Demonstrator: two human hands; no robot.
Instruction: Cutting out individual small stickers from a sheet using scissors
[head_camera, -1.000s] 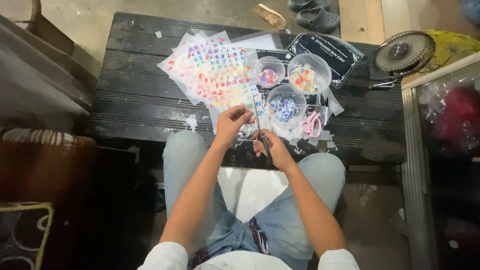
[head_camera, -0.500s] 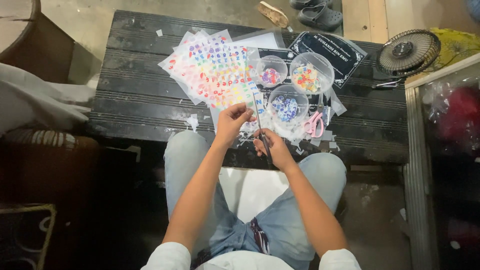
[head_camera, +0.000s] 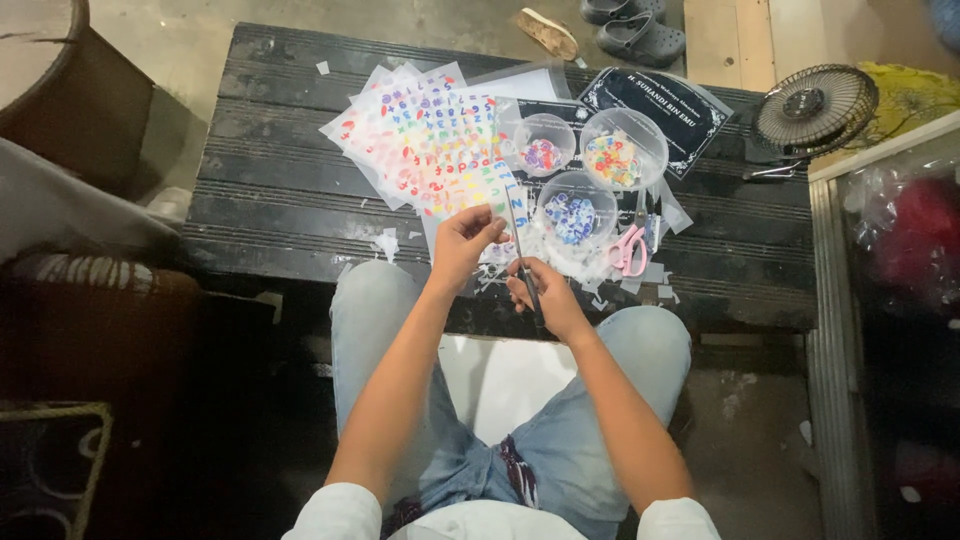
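Note:
I sit at a low black slatted table (head_camera: 280, 190). My left hand (head_camera: 463, 240) pinches the near edge of a clear sheet of small colourful stickers (head_camera: 440, 150). My right hand (head_camera: 545, 295) grips a thin dark tool (head_camera: 522, 262), likely scissors or a blade, whose tip points up at the sheet beside my left fingers. Three clear round bowls hold small coloured pieces: one at the near right (head_camera: 575, 212), one behind it (head_camera: 543, 147), one to the far right (head_camera: 622, 150). Pink-handled scissors (head_camera: 630, 250) lie to the right of the near bowl.
White paper scraps (head_camera: 385, 243) litter the table's near edge. A dark printed card (head_camera: 655, 105) lies behind the bowls. A small round fan (head_camera: 812, 105) sits at the right end. Sandals (head_camera: 635, 30) rest on the floor beyond. A shelf with bagged goods (head_camera: 900, 250) stands right.
Both hands stay at the sheet's near edge with the tool. Only the camera view shifts slightly.

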